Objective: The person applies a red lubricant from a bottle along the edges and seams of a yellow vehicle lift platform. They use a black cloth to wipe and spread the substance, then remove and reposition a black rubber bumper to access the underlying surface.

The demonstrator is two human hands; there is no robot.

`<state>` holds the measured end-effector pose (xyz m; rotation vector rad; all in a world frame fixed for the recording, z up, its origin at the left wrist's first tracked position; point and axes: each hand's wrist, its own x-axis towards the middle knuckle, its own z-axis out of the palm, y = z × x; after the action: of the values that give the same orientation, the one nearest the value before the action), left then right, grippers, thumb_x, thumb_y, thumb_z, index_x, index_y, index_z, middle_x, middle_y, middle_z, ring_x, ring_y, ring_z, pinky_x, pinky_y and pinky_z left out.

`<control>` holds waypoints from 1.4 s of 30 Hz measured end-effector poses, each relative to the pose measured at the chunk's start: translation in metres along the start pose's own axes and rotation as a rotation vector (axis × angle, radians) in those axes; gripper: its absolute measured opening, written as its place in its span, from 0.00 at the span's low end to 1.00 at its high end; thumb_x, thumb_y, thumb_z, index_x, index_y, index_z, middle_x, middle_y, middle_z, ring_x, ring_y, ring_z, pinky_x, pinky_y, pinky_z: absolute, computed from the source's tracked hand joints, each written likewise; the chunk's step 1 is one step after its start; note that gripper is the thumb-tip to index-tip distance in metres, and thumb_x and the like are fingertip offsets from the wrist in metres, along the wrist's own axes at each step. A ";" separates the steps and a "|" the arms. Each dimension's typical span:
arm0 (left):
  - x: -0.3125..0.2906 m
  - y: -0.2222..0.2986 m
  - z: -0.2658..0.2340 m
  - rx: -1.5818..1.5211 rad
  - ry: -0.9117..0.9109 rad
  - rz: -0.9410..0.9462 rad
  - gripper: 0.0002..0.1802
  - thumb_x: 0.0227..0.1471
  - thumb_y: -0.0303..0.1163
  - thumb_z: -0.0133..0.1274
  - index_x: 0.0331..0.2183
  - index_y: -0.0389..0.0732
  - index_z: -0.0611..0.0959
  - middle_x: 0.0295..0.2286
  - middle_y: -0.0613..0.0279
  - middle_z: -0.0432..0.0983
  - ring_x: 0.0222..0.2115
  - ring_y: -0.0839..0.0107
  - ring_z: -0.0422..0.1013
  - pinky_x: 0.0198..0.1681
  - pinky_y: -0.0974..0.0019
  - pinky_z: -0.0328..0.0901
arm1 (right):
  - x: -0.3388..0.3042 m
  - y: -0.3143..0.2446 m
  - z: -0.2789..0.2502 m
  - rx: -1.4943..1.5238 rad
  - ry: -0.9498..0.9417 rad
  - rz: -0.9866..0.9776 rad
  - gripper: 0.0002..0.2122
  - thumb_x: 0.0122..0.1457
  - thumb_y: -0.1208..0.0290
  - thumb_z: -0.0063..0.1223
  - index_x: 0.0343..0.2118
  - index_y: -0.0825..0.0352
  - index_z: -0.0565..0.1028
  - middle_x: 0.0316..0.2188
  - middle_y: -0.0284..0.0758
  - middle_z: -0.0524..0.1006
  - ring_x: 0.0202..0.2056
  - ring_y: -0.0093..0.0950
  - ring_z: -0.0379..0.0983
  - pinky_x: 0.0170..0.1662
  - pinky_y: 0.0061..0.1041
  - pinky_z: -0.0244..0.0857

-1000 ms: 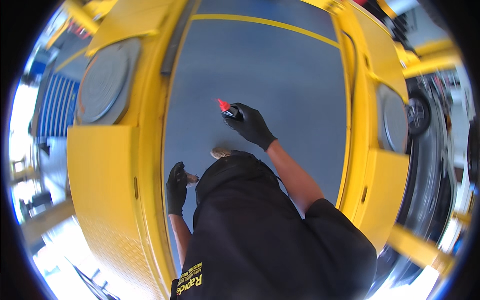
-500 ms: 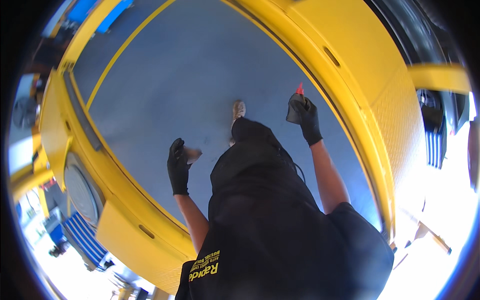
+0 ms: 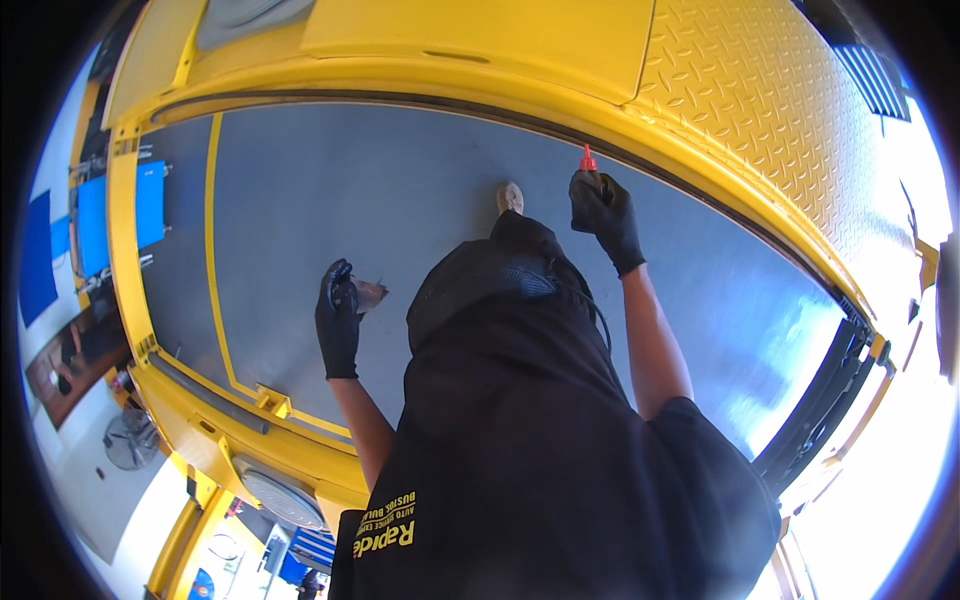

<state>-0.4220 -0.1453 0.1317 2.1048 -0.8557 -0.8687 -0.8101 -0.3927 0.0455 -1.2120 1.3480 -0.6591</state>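
My right hand (image 3: 612,218), in a black glove, is closed around a dark squeeze bottle (image 3: 587,162) with a pointed red nozzle, held upward. Most of the bottle's body is covered by the fingers. To the left, my left hand (image 3: 337,320), also in a black glove, is bent around a small brownish-grey piece (image 3: 369,294) that juts out on its right side. That piece could be a crumpled rag or a worn part; its kind does not show. Both hands are in the air above the grey floor, well apart, on either side of my black clothing.
A yellow lift platform (image 3: 540,45) with a tread-plate section (image 3: 745,110) runs across the far side. Another yellow rail (image 3: 290,450) lies at the lower left. Grey floor (image 3: 400,170) with a yellow line lies between. A blue seat or creeper (image 3: 150,205) and a fan (image 3: 131,438) stand left.
My view has turned to the right, so the platform that was on the right now crosses the far side. Both hands keep their holds. My shoe has shifted slightly in view.
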 end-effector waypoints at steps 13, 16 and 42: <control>0.091 0.026 0.042 0.022 -0.154 0.045 0.23 0.65 0.34 0.51 0.59 0.39 0.77 0.52 0.55 0.79 0.53 0.65 0.74 0.57 0.60 0.68 | 0.010 -0.062 -0.034 -0.454 -0.145 0.092 0.17 0.59 0.55 0.60 0.32 0.68 0.80 0.15 0.39 0.77 0.19 0.35 0.78 0.30 0.34 0.70; 0.106 0.034 0.043 0.069 -0.172 -0.018 0.22 0.65 0.34 0.51 0.58 0.39 0.78 0.51 0.55 0.80 0.52 0.66 0.75 0.56 0.61 0.68 | 0.020 -0.067 -0.028 -0.472 -0.156 0.132 0.17 0.59 0.54 0.59 0.31 0.67 0.80 0.15 0.39 0.77 0.19 0.36 0.78 0.30 0.34 0.71; 0.097 0.016 0.025 0.069 -0.067 -0.109 0.20 0.65 0.32 0.51 0.57 0.41 0.80 0.48 0.56 0.81 0.49 0.66 0.77 0.54 0.61 0.69 | 0.051 -0.079 0.017 -0.717 -0.238 0.013 0.18 0.59 0.52 0.57 0.30 0.66 0.80 0.13 0.35 0.76 0.18 0.30 0.76 0.31 0.33 0.69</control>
<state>-0.3919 -0.2373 0.1002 2.2107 -0.8220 -0.9838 -0.7634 -0.4593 0.0959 -1.7776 1.4281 0.0082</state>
